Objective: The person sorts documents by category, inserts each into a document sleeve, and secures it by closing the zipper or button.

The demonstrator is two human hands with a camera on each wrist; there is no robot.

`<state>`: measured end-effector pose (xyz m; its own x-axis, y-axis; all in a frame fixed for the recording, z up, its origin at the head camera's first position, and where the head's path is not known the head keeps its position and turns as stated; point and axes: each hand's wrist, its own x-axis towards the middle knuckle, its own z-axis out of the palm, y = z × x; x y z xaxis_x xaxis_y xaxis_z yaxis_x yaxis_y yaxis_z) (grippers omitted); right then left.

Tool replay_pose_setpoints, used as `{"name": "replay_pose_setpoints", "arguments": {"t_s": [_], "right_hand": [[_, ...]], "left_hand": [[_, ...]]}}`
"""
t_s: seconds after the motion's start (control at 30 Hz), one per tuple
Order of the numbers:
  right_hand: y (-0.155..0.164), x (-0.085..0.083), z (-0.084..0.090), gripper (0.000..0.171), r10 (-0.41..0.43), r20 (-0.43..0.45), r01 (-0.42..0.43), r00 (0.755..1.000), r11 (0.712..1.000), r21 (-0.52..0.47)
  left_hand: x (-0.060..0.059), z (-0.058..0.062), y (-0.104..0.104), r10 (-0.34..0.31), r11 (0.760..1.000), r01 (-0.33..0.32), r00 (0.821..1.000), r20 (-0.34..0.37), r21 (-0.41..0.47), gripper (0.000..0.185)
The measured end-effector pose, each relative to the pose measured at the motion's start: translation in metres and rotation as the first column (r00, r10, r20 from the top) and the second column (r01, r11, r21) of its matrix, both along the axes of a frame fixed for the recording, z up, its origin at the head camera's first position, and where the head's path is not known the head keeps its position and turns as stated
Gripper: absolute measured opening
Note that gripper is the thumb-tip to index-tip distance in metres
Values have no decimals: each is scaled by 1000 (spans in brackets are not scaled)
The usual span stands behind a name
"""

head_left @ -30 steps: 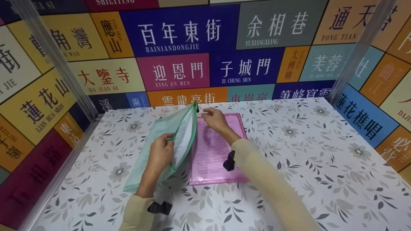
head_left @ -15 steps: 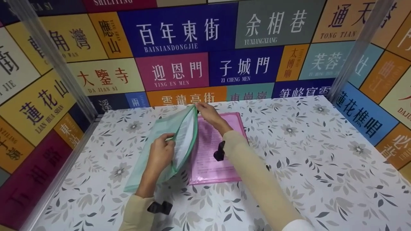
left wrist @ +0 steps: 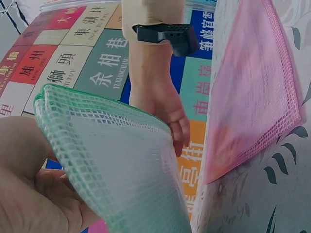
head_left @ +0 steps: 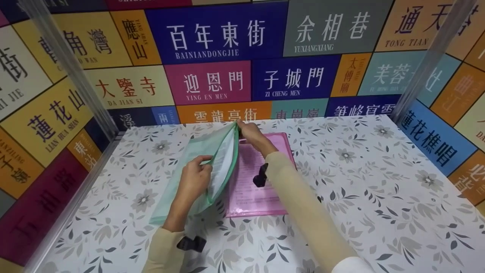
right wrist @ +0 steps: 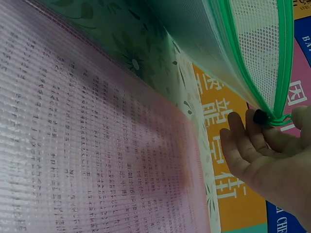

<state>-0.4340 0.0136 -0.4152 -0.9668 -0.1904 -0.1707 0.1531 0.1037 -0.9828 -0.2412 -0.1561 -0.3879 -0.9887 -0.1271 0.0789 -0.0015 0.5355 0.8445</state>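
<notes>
A green mesh zipper pouch stands tilted up on its side in the head view, its zipper gaping and white printed paper showing inside. My left hand grips the near side of the opening, thumb and fingers on its edge. At the far top corner my right hand pinches the zipper's end; the right wrist view shows a dark pull and green loop at those fingertips. Beneath and to the right, a pink mesh pouch with a printed sheet inside lies flat, partly covered by my right forearm.
The table carries a white floral cover. Behind it rises a wall of coloured panels with large lettering. Clear upright posts stand at the back corners. Black wrist cameras sit on both sleeves.
My right hand has moved from over the pink pouch to the green pouch's far corner and taken hold of its zipper end. The left hand keeps its grip.
</notes>
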Motion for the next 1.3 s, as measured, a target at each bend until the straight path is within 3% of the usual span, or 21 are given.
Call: {"name": "replay_pose_setpoints", "arguments": {"t_s": [0.27, 0.67, 1.0, 1.3], "right_hand": [[-1, 1, 12, 52, -22, 82, 30, 996, 995, -96], [3, -1, 18, 56, -170, 77, 166, 982, 984, 60], [-1, 4, 31, 41, -102, 2, 100, 995, 979, 176], [-6, 7, 39, 30, -29, -96, 49, 995, 975, 216]], "left_hand": [[5, 0, 0, -92, 993, 93, 996, 18, -68, 37], [7, -2, 4, -265, 948, 279, 958, 106, -152, 34], [7, -7, 4, -314, 913, 341, 938, 147, -226, 33], [0, -19, 4, -353, 895, 387, 918, 178, -221, 44]]}}
